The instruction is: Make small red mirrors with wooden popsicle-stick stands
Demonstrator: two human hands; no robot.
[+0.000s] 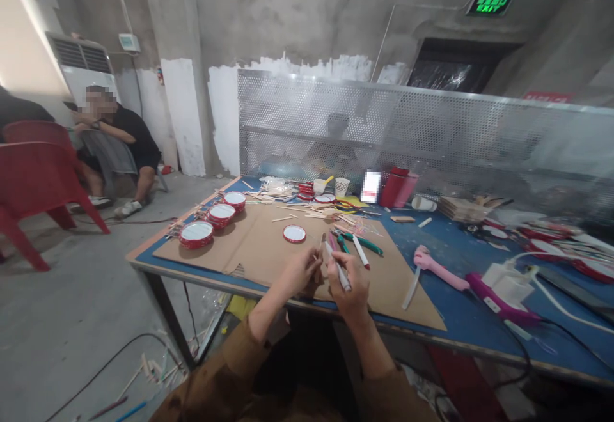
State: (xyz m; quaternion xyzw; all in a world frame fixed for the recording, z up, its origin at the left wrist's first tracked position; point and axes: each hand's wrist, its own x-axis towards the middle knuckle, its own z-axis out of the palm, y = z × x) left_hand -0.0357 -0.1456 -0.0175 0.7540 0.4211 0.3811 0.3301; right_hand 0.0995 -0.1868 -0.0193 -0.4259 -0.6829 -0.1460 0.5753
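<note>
Centrally, both hands are held over a brown cardboard sheet (249, 249) laid on the blue tabletop (460, 332). The left hand (298, 273) pinches a thin wooden stick (318, 262) between thumb and fingers, with the stick's tip near the right hand (349, 288), which grasps a white marker (339, 268) in a writing grip. Just beyond the hands lie green-handled pliers (368, 244) and a second white marker (361, 251) with a red end. Red-rimmed round discs (196, 234) rest singly and in stacks toward the cardboard's far left, among scattered craft sticks (283, 218). To the right lie a pink glue gun (432, 267) and a purple glue gun (499, 300). A seated person (118, 134) is visible beyond the tabletop's left end, near a red plastic chair (38, 179).
</note>
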